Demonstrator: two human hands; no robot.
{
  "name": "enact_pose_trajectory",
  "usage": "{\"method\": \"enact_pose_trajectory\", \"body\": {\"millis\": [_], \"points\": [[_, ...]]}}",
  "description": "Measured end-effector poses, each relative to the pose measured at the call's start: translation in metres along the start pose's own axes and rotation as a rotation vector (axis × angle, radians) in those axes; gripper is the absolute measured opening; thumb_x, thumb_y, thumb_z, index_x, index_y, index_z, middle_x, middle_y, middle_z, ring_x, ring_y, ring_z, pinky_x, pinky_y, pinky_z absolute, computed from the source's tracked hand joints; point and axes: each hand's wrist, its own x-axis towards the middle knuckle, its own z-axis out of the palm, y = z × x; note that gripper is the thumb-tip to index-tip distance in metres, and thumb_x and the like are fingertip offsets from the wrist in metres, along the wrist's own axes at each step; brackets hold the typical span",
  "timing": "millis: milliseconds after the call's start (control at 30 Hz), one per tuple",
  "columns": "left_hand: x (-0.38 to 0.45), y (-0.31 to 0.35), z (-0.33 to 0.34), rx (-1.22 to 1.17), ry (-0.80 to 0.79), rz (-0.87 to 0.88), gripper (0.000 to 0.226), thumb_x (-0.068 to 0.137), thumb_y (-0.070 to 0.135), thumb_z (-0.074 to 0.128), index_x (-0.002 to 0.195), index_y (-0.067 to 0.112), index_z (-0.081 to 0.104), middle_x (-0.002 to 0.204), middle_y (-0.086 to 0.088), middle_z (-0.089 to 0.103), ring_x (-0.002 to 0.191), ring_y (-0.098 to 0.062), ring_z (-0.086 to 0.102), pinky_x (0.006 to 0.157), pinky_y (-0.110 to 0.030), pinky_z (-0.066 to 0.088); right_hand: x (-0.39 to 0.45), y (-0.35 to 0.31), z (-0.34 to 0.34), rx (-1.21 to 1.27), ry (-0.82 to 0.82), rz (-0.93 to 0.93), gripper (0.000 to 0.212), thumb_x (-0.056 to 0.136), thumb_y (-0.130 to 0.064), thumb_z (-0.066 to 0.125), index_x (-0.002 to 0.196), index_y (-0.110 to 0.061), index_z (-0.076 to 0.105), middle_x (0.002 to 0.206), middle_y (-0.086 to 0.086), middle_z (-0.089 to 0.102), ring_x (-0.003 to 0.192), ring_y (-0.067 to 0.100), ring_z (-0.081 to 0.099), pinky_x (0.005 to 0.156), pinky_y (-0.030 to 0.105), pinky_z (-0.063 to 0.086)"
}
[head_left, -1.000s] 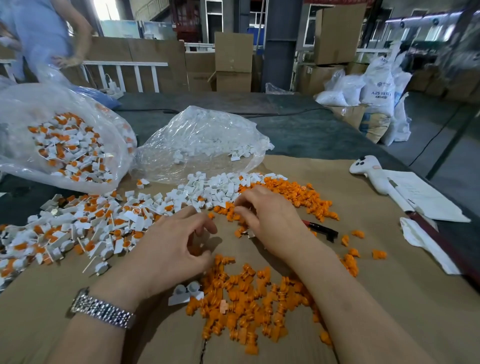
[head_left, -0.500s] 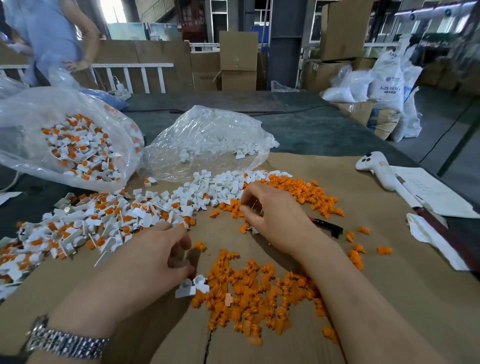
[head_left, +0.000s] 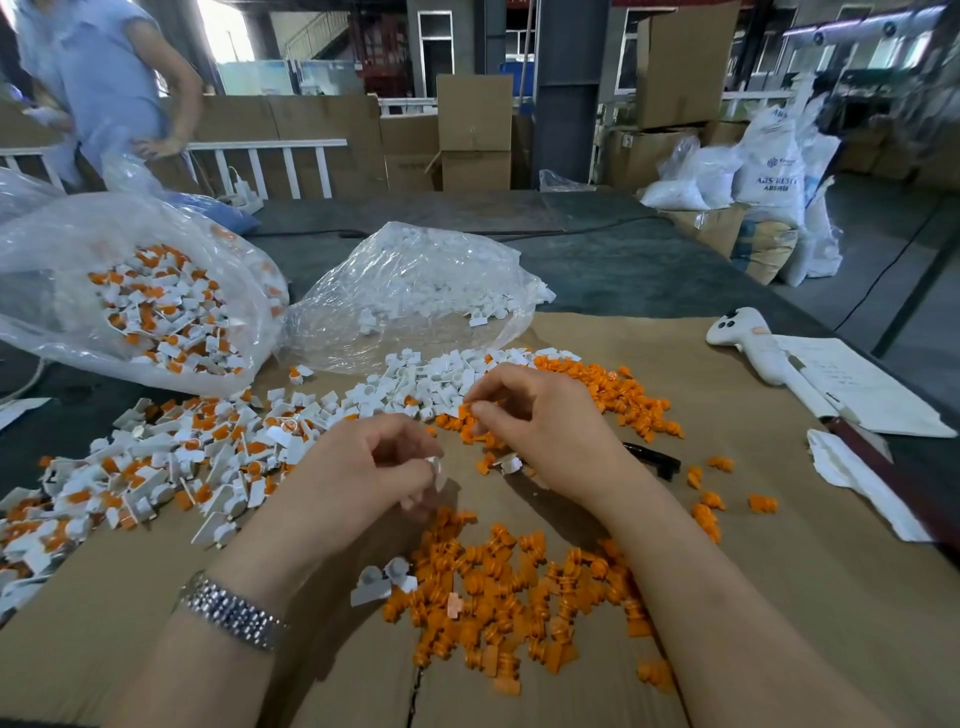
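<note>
Two small parts are held above the middle of the brown-covered worktop (head_left: 810, 597). The left hand (head_left: 371, 467) has its grip curled tight round a white cap (head_left: 435, 469), just above the far edge of the near heap of orange plugs (head_left: 519, 587). The right hand (head_left: 545, 423), slightly farther and to the right, has its grip pinched on a single orange plug (head_left: 470, 413) at the near edge of the spread of loose white caps (head_left: 415, 382). The hands are near, not touching. Joined white-and-orange pieces (head_left: 171, 457) lie heaped to the left, near a clear bag (head_left: 104, 228).
</note>
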Motion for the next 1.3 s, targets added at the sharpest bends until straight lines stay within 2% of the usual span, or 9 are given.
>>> {"method": "enact_pose_trajectory", "body": {"millis": [67,167,367,533,633,833,933,1100,1300], "points": [[0.002,0.005,0.0,-0.289,-0.03,-0.084,0.023,0.095,0.005,0.067,0.086,0.021,0.08,0.086,-0.016,0.077,0.077,-0.025,0.077,0.069,-0.027,0.062,0.0,-0.001,-0.002,0.034,0.005,-0.012,0.007,0.096,-0.021,0.068,0.096,-0.026,0.073,0.093,-0.009,0.069,0.083,0.005,0.067,0.079,0.03,0.059],[0.009,0.012,-0.001,-0.69,-0.084,-0.168,0.014,0.093,-0.004,0.065,0.096,0.003,0.077,0.096,-0.032,0.073,0.077,-0.03,0.077,0.061,-0.023,0.061,-0.001,-0.002,-0.005,0.192,-0.002,-0.023,0.005,0.094,-0.02,0.072,0.097,-0.019,0.075,0.086,-0.002,0.072,0.075,0.005,0.066,0.072,0.02,0.055],[0.029,0.016,-0.001,-1.023,-0.093,-0.219,0.027,0.068,-0.009,0.072,0.094,-0.003,0.078,0.091,-0.028,0.074,0.085,-0.032,0.078,0.06,-0.023,0.061,0.0,0.0,-0.009,0.407,0.032,-0.002,0.007,0.094,-0.019,0.071,0.1,-0.014,0.073,0.083,0.005,0.075,0.078,0.018,0.073,0.073,0.024,0.056],[0.031,0.01,0.005,-1.005,-0.116,-0.186,0.026,0.072,-0.004,0.073,0.096,0.001,0.081,0.093,-0.028,0.075,0.081,-0.028,0.078,0.063,-0.023,0.061,0.0,0.001,-0.01,0.319,0.064,-0.031,0.003,0.096,-0.021,0.068,0.097,-0.019,0.071,0.084,-0.004,0.071,0.08,0.009,0.067,0.077,0.027,0.055],[0.029,0.007,0.009,-0.933,-0.127,-0.146,0.027,0.073,0.004,0.075,0.099,-0.001,0.08,0.09,-0.029,0.074,0.074,-0.026,0.076,0.063,-0.024,0.062,-0.001,-0.002,-0.006,0.154,0.005,-0.054,0.001,0.095,-0.021,0.069,0.095,-0.021,0.07,0.087,-0.013,0.068,0.08,0.001,0.063,0.076,0.02,0.051],[0.026,0.0,0.012,-0.901,-0.149,-0.037,0.032,0.071,-0.005,0.075,0.101,0.003,0.081,0.091,-0.021,0.074,0.076,-0.024,0.073,0.067,-0.024,0.059,-0.003,-0.005,-0.006,0.155,0.019,-0.011,0.004,0.095,-0.019,0.07,0.098,-0.017,0.07,0.086,-0.004,0.069,0.078,0.01,0.065,0.072,0.023,0.054],[0.026,-0.001,0.015,-0.691,-0.073,0.032,0.029,0.073,0.009,0.079,0.101,0.015,0.083,0.084,-0.012,0.075,0.075,-0.018,0.07,0.069,-0.022,0.057,-0.003,-0.007,-0.006,0.151,-0.002,-0.018,0.002,0.095,-0.018,0.07,0.095,-0.016,0.07,0.085,-0.003,0.071,0.078,0.013,0.068,0.072,0.025,0.058],[0.026,-0.002,0.016,-0.746,-0.062,0.081,0.029,0.076,0.014,0.078,0.105,0.015,0.081,0.099,-0.019,0.078,0.088,-0.028,0.076,0.078,-0.026,0.06,-0.004,-0.007,-0.01,0.084,-0.02,-0.028,0.002,0.096,-0.019,0.068,0.096,-0.018,0.07,0.087,-0.003,0.071,0.081,0.014,0.069,0.079,0.037,0.059],[0.025,-0.003,0.016,-0.667,-0.087,0.121,0.013,0.082,0.012,0.076,0.095,0.012,0.079,0.093,-0.02,0.077,0.089,-0.028,0.077,0.073,-0.023,0.059,-0.006,-0.008,-0.007,-0.095,-0.015,-0.079,0.005,0.093,-0.02,0.072,0.09,-0.018,0.069,0.086,-0.008,0.065,0.077,0.008,0.061,0.072,0.026,0.055]]}}
